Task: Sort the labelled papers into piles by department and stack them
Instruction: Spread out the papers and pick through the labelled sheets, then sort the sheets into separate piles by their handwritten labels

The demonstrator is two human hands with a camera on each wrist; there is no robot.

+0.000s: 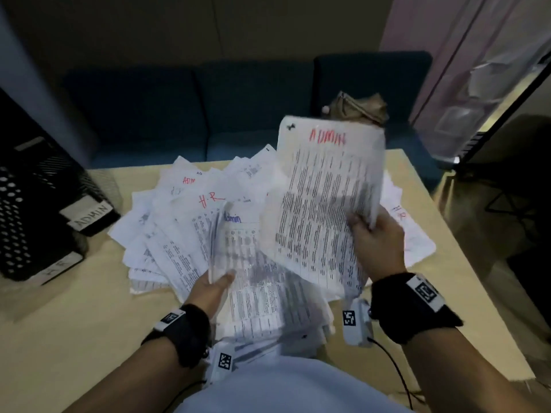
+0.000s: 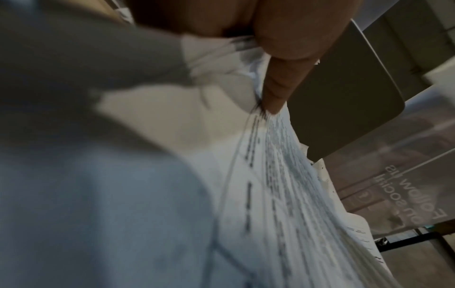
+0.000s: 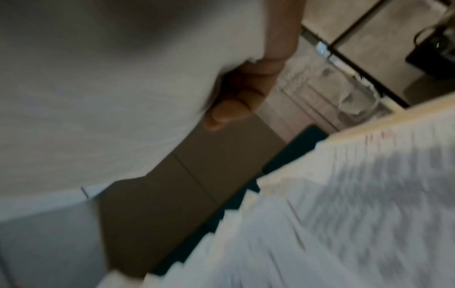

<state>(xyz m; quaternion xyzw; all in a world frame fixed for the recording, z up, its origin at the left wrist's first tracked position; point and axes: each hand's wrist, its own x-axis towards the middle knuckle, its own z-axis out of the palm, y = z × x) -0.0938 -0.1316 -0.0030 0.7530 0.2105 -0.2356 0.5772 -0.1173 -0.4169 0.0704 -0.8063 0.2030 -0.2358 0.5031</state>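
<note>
A loose heap of printed papers (image 1: pixel 185 222) marked "H.R" and "Admin" is fanned over the wooden table (image 1: pixel 74 308). My right hand (image 1: pixel 375 236) pinches the right edge of a sheet headed "ADMIN" in red (image 1: pixel 325 198), held tilted above the heap; its fingers (image 3: pixel 236 105) curl behind the sheet (image 3: pixel 110 87). My left hand (image 1: pixel 214 284) grips a thick bundle of sheets (image 1: pixel 262 281) at its left edge, top one labelled "Admin" in blue. In the left wrist view the thumb (image 2: pixel 278 81) presses on the bundle (image 2: pixel 283 185).
Black perforated trays (image 1: pixel 35 210) labelled "ADMIN" (image 1: pixel 89 216) and "H.R" (image 1: pixel 56 268) stand at the table's left. A dark blue sofa (image 1: pixel 238 114) lies behind the table with a tan bag (image 1: pixel 357 108) on it. A glass partition (image 1: pixel 492 99) is at right.
</note>
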